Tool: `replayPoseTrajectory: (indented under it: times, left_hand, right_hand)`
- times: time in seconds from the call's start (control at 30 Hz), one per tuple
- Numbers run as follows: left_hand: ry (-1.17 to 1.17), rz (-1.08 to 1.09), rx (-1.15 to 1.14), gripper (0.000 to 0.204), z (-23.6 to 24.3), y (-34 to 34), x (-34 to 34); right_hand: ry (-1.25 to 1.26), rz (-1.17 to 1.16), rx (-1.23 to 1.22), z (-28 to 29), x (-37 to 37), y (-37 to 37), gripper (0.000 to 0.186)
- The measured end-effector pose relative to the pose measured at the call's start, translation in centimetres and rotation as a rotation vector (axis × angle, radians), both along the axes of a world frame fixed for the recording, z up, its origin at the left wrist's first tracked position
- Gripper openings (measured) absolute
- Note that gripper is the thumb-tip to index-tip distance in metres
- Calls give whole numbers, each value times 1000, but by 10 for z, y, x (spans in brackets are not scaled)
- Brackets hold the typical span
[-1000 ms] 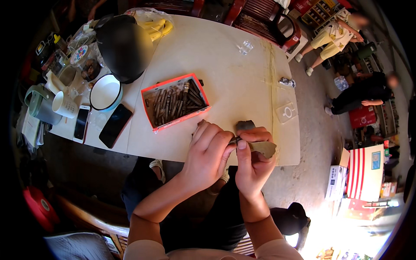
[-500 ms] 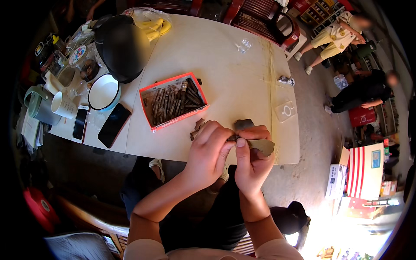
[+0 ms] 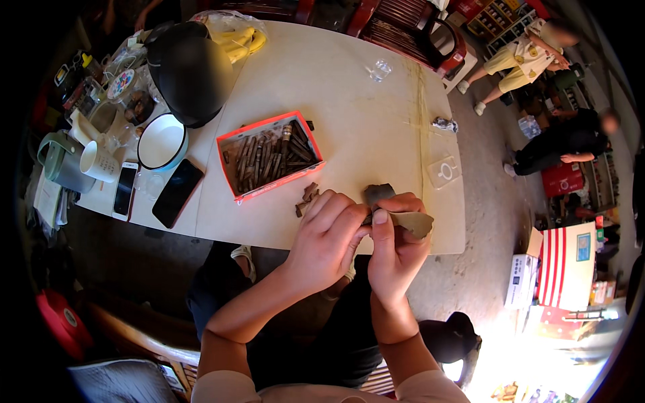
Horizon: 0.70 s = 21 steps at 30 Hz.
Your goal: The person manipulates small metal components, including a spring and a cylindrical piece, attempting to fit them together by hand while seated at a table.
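My left hand (image 3: 322, 235) is closed at what looks like a small dark rod (image 3: 367, 218), mostly hidden by its fingers. My right hand (image 3: 393, 245) grips an olive-grey sheet-like piece (image 3: 415, 223), thumb pressed on it beside the rod. The two hands' fingertips meet over the table's near edge. A dark grey flat piece (image 3: 375, 191) shows just behind my right fingers. Small brown fragments (image 3: 307, 198) lie left of my left fingers, and farther back a red-rimmed box (image 3: 235, 185) holds several dark brown sticks (image 3: 269, 154).
Phones (image 3: 177, 193), an enamel bowl (image 3: 162, 142), a white mug (image 3: 98, 162), a black object (image 3: 181, 74) and bananas (image 3: 242, 43) crowd the table's left. A plastic cup (image 3: 379, 69) sits at the back. Two people (image 3: 521, 57) (image 3: 557, 144) stand right; chairs (image 3: 396, 33) line the far side.
My hands have shifted slightly; the olive piece and my right fingers moved a little rightward. More of the brown fragments beside my left fingers is visible.
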<state>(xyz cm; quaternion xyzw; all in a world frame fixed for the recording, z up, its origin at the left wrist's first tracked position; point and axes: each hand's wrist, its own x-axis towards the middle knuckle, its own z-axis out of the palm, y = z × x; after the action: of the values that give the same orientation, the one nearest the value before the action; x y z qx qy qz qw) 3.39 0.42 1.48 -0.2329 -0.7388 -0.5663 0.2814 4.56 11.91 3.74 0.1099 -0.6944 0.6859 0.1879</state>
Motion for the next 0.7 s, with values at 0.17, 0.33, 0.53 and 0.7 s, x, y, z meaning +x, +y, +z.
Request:
replayPoseTrajectory:
  times: [0.17,0.33,0.53,0.7]
  left_hand:
    - [-325,-197,307,22,4,-4,7]
    - [-377,-264,365,25,6,-4,10]
    - [-279,-136,236,19,12,-7,10]
    - [-356,-238,334,23,10,-7,10]
  right_hand:
    - [-18,150,-277,10,1,4,11]
    - [60,83,-148,10,2,3,14]
    - [125,62,92,5,-3,3,16]
    - [114,55,21,5,-1,1,17]
